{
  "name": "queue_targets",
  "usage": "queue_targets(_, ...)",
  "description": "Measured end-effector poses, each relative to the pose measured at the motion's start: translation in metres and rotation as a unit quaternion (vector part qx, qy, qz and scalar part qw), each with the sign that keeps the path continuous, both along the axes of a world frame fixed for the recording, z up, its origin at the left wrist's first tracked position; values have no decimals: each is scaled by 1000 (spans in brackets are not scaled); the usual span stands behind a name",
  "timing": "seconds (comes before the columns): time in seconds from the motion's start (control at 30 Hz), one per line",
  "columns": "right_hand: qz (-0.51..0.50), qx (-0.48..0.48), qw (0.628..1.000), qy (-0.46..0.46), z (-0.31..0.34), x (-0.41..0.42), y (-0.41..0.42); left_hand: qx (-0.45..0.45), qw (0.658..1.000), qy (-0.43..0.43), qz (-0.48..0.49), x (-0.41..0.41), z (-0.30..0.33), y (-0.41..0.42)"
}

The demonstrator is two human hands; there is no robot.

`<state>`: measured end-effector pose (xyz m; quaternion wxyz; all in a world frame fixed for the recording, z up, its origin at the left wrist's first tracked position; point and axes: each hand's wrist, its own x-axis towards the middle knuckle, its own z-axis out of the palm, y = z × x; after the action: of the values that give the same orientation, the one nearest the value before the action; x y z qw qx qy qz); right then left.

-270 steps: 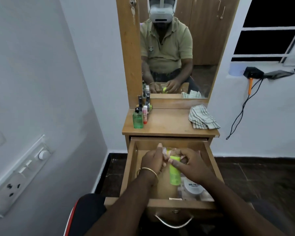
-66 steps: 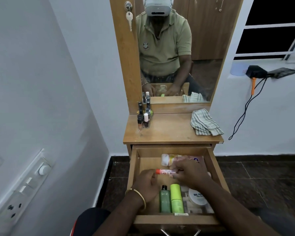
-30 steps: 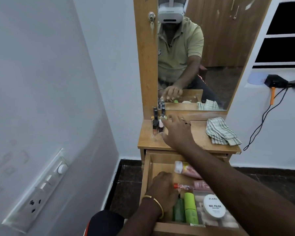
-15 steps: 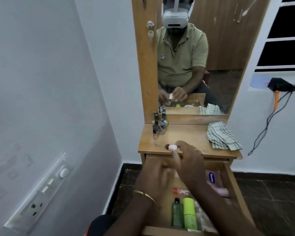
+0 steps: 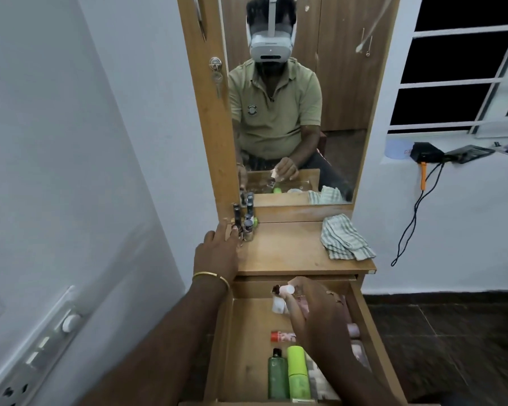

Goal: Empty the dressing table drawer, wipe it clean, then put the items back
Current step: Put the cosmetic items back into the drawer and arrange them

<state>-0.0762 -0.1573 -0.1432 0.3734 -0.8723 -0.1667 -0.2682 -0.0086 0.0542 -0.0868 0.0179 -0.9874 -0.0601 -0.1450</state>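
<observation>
At frame centre-left, the left hand (image 5: pixel 217 253) reaches the nail polish bottles (image 5: pixel 245 221) on the tabletop (image 5: pixel 288 253); whether it grips one cannot be told. Lower centre, the right hand (image 5: pixel 320 312) pinches a small white-capped bottle (image 5: pixel 283 289) over the open drawer (image 5: pixel 247 347).

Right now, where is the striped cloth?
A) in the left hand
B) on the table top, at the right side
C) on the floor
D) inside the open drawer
B: the striped cloth lies crumpled on the table top, at its right side, near the mirror, apart from both hands and above the open drawer.
</observation>
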Motion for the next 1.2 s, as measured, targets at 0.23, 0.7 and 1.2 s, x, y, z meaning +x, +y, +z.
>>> queue_targets(0.23,10,-13,1000,14,1,-4,-2,0,999,-33,-37,-7,-2,9)
queue_targets(0.7,149,-64,974,156,-1,-31,28,-102,978,116,-138,-131,-8,12)
queue_targets(1.2,248,-127,871,404,-16,-43,47,84,929,344,-111,-141,-31,-10)
